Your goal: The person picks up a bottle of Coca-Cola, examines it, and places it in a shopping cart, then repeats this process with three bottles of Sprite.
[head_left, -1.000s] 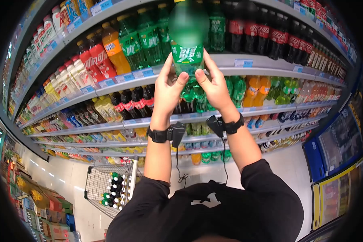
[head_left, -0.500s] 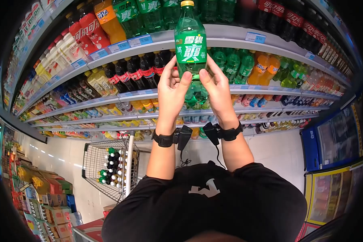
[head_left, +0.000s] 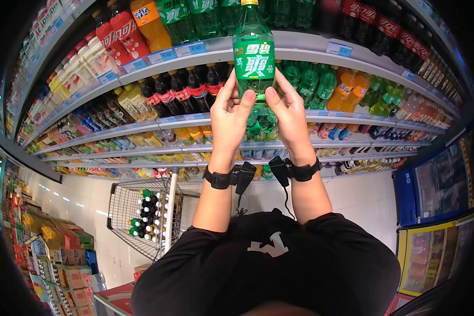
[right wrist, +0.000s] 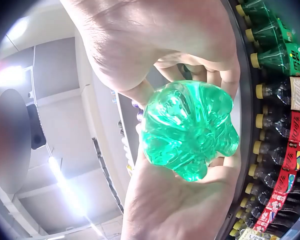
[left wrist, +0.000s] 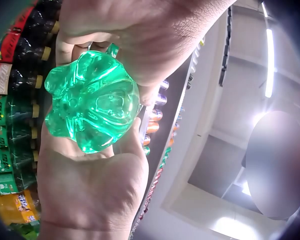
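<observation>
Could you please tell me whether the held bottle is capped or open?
Capped: the bottle has its yellow cap on, at the head view's top edge.

A shop is showing here: shelves (head_left: 295, 54) are carrying rows of drinks (head_left: 180, 94), price tags (head_left: 190, 49) are lining them, and a cart (head_left: 170, 211) is standing on the floor (head_left: 84, 224).

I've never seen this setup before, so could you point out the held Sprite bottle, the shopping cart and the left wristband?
Sprite bottle (head_left: 254, 61), head view: its green label.
Shopping cart (head_left: 171, 210), head view: pale bar.
Left wristband (head_left: 219, 180), head view: black strap.
</observation>
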Demonstrator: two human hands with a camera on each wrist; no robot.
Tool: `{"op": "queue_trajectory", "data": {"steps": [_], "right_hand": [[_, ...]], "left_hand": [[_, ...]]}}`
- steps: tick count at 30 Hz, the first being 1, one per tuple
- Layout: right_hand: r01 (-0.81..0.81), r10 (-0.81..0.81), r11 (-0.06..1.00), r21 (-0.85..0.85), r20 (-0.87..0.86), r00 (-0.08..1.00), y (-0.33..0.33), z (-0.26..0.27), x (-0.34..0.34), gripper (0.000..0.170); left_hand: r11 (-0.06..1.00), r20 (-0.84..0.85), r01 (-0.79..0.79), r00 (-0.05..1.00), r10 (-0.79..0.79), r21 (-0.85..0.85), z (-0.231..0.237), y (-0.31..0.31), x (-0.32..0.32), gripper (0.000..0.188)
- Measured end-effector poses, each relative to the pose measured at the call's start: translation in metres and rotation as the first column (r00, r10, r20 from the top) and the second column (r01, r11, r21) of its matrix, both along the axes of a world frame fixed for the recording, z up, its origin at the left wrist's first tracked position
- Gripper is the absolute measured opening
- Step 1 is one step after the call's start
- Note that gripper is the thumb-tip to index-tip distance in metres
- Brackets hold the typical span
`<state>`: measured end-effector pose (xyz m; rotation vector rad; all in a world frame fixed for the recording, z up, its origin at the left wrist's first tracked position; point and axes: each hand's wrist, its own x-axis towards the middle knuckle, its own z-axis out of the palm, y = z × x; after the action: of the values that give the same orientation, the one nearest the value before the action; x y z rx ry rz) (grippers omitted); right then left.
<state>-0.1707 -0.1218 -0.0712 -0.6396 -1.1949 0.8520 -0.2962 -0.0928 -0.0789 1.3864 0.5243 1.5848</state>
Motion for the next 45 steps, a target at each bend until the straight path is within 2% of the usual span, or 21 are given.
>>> {"op": "queue_trajectory", "data": {"steps": [8, 12, 14, 16, 18, 20, 22, 27, 29, 30, 32, 33, 35, 40, 42, 45], "right_hand": [[0.012, -0.010, 0.999, 0.036, -0.061, 0.998, 0.000, -0.002, 0.003, 0.064], [0.027, -0.024, 0.997, 0.074, -0.050, 0.998, -0.002, -0.001, -0.001, 0.069], [0.117, -0.121, 0.991, 0.062, 0.077, 0.990, 0.005, -0.011, -0.001, 0.071], [0.139, -0.145, 0.987, 0.082, 0.073, 0.987, 0.002, -0.008, -0.007, 0.071], [0.207, -0.221, 0.972, 0.109, 0.133, 0.966, 0.000, -0.007, -0.009, 0.075], [0.195, -0.211, 0.974, 0.112, 0.147, 0.966, 0.003, -0.011, -0.009, 0.079], [0.046, -0.047, 0.994, 0.100, 0.010, 0.999, -0.002, -0.006, -0.012, 0.080], [-0.022, 0.022, 0.999, 0.050, -0.011, 1.000, -0.007, -0.003, -0.006, 0.073], [-0.018, 0.021, 0.998, 0.057, -0.044, 0.999, -0.003, -0.008, -0.005, 0.061], [-0.017, 0.020, 0.998, 0.057, -0.045, 0.999, -0.005, -0.004, -0.007, 0.061], [-0.120, 0.126, 0.991, 0.059, -0.104, 0.987, -0.011, 0.004, -0.010, 0.056], [-0.116, 0.121, 0.992, 0.057, -0.110, 0.986, -0.011, 0.001, -0.010, 0.056], [-0.407, 0.355, 0.909, -0.086, -0.349, 0.867, -0.009, -0.010, -0.009, 0.054], [-0.311, 0.288, 0.950, -0.041, -0.273, 0.918, -0.015, -0.012, -0.018, 0.055], [-0.274, 0.252, 0.961, -0.043, -0.282, 0.926, -0.016, -0.010, -0.018, 0.056], [-0.256, 0.239, 0.966, -0.031, -0.264, 0.934, -0.019, -0.009, -0.019, 0.056]], "left_hand": [[0.998, -0.059, -0.055, 0.997, 0.056, 0.010, 0.005, -0.008, 0.004, 0.063], [0.999, -0.050, -0.028, 0.998, 0.030, 0.037, 0.005, -0.010, 0.007, 0.054], [0.998, -0.032, -0.039, 0.999, 0.040, 0.047, 0.002, -0.010, 0.007, 0.050], [0.998, -0.114, -0.039, 0.992, 0.045, 0.055, 0.001, -0.011, 0.006, 0.048], [0.998, -0.081, -0.033, 0.996, 0.037, 0.046, -0.002, -0.009, 0.008, 0.050], [0.994, -0.033, 0.073, 0.997, -0.071, 0.075, 0.001, -0.011, 0.007, 0.052], [0.993, -0.029, 0.102, 0.995, -0.100, 0.054, 0.006, -0.012, 0.005, 0.054], [0.995, -0.007, 0.095, 0.995, -0.095, -0.001, 0.002, -0.011, 0.002, 0.055], [0.979, 0.112, 0.184, 0.978, -0.173, -0.088, -0.005, -0.007, -0.001, 0.053], [0.979, 0.111, 0.184, 0.978, -0.174, -0.089, -0.005, -0.008, -0.001, 0.053], [0.996, 0.154, 0.080, 0.985, -0.072, -0.048, -0.004, -0.011, 0.002, 0.051], [1.000, 0.119, 0.006, 0.993, -0.005, -0.011, -0.003, -0.012, 0.005, 0.047], [0.998, 0.124, 0.042, 0.992, -0.034, -0.057, -0.010, -0.013, 0.003, 0.047], [0.976, 0.156, 0.168, 0.977, -0.147, -0.136, -0.003, -0.021, -0.001, 0.046], [0.980, 0.076, 0.192, 0.979, -0.188, -0.047, 0.001, -0.022, 0.000, 0.044], [0.971, 0.106, 0.224, 0.971, -0.215, -0.083, 0.003, -0.023, -0.003, 0.044]]}}
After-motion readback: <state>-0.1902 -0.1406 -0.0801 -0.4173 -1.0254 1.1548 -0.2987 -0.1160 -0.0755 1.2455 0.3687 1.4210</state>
